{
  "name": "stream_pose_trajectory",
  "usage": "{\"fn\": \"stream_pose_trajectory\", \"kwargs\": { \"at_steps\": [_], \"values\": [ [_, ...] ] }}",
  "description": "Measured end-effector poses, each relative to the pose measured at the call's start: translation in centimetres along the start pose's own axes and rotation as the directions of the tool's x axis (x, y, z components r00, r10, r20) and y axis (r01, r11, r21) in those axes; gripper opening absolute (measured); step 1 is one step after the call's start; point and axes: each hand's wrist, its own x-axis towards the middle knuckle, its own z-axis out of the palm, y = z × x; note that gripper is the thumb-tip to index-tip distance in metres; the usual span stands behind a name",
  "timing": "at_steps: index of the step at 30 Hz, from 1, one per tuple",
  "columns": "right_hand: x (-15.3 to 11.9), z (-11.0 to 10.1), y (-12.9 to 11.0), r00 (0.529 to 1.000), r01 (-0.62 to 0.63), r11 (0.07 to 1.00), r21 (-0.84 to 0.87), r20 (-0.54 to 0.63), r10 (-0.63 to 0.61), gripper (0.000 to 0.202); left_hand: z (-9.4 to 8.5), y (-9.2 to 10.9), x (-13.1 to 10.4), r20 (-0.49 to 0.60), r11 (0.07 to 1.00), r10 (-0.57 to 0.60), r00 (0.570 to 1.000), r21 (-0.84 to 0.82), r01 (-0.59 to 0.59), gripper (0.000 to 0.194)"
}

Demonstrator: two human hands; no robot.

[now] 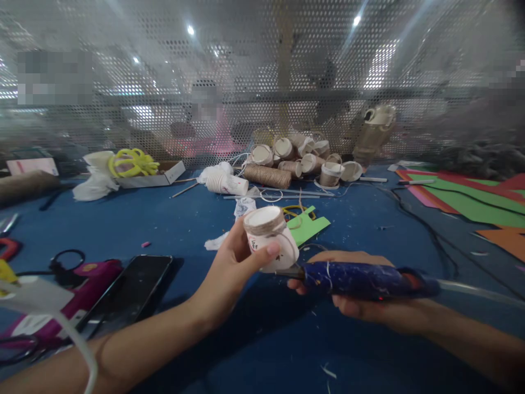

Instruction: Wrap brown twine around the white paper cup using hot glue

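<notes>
My left hand [229, 271] is closed round a small white paper cup [266, 241] with printing on its side. Brown twine [266, 225] circles the cup near its rim, and the cup tilts slightly. In my right hand [365, 309] lies a blue hot glue gun [353, 278], its dark nozzle pointing left beside the cup's base. I cannot tell if the nozzle touches the cup. A clear glue stick [471, 290] extends from the gun's rear. Just behind the cup lies a green paper cutout [307, 225].
Twine-wrapped cups [309, 163], a twine roll [268, 176] and stacked paper cups [225, 183] stand along the back. Coloured paper [463, 197] and a black cable [435, 243] lie right. A phone [137, 287] and a magenta device [82, 295] are left. Perforated metal screening [254, 71] stands behind.
</notes>
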Motion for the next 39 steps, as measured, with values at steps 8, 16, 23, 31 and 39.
{"fn": "stream_pose_trajectory", "kwargs": {
  "at_steps": [8, 16, 23, 31, 39],
  "values": [
    [-0.6, -0.7, 3.0, 0.975, 0.072, 0.979, 0.190, -0.219, -0.029, 0.024, 0.2, 0.7, 0.0, 0.176, 0.985, -0.034, 0.984, -0.159, 0.063, 0.043],
    [-0.8, -1.1, 2.6, 0.930, 0.074, 0.997, -0.037, -0.358, -0.082, 0.011, 0.0, 0.7, -0.2, 0.407, 0.976, -0.088, 0.909, -0.148, 0.160, 0.052],
    [-0.7, -1.4, 1.8, 0.891, 0.145, 0.966, -0.212, -0.398, -0.221, 0.013, -0.3, 0.5, -0.4, 0.366, 0.985, -0.091, 0.926, -0.104, 0.138, 0.052],
    [-0.4, -1.8, 1.2, 0.892, 0.164, 0.905, -0.393, -0.333, -0.307, 0.018, -0.7, 0.3, -0.6, 0.333, 0.992, -0.094, 0.938, -0.050, 0.117, 0.060],
    [-0.3, -1.6, 0.5, 0.885, 0.138, 0.858, -0.495, -0.328, -0.332, 0.022, -0.6, 0.3, -0.4, 0.258, 0.997, -0.074, 0.963, 0.039, 0.067, 0.053]
  ]
}}
